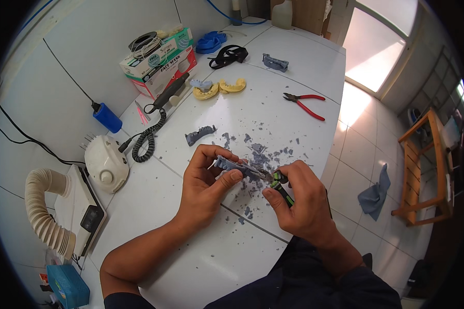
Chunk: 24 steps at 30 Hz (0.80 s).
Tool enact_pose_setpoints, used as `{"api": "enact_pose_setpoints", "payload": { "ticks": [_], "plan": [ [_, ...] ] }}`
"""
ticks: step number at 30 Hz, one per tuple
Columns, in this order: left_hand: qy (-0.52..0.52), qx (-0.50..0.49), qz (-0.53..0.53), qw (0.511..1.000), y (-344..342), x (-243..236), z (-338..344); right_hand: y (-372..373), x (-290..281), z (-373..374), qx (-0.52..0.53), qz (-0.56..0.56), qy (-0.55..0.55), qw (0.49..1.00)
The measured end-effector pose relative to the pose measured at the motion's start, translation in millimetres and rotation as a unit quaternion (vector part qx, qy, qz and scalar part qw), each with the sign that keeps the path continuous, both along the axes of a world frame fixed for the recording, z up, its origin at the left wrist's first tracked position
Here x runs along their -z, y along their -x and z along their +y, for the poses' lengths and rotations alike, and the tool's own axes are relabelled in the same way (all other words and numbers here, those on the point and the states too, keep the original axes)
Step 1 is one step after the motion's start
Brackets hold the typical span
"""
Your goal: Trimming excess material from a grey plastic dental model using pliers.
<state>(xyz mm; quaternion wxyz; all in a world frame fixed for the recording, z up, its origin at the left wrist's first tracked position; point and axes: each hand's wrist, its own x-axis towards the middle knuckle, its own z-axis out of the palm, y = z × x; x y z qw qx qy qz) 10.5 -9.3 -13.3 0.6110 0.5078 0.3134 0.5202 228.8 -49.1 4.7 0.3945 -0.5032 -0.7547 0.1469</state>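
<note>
My left hand (201, 185) pinches a grey dental model piece (230, 165) between thumb and fingers above the table. Closed around green-and-black-handled cutting pliers (282, 192), my right hand (307, 206) brings their jaws against the piece's right end; the exact bite is hard to make out. Grey scraps (258, 149) lie scattered beneath and beyond both hands. Past my left hand rests another grey dental model (200, 135). Farther off are yellow dental casts (233, 85), one with a grey-blue piece on it, a further grey model (275, 63) and red-handled cutters (308, 105).
On the left stand a white control box (105, 165) with a coiled cord to a dark handpiece (172, 90), and a ribbed hose (38, 211). Stacked boxes (160, 67), a black strap (228, 55) and blue trays (210, 42) occupy the back. The table's right edge drops to tiled floor.
</note>
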Motion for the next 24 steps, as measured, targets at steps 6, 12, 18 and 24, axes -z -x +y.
{"api": "enact_pose_setpoints", "payload": {
  "ticks": [6, 12, 18, 24],
  "plan": [
    [-0.009, -0.014, -0.002, 1.000, -2.7, -3.4, -4.2, 2.3, 2.6, -1.3, 0.001, -0.007, -0.010, 1.000],
    [0.004, -0.021, 0.001, 1.000, -5.1, -7.1, -7.7, 1.6, 3.2, -3.5, -0.008, -0.022, -0.005, 1.000],
    [-0.049, -0.048, 0.085, 0.994, -3.1, -6.0, -13.1, 4.1, 4.4, -3.9, -0.007, -0.091, -0.020, 0.996],
    [-0.015, -0.066, 0.078, 0.995, -6.5, -10.9, -18.3, 5.5, 7.5, -3.6, -0.006, -0.109, -0.033, 0.993]
  ]
}}
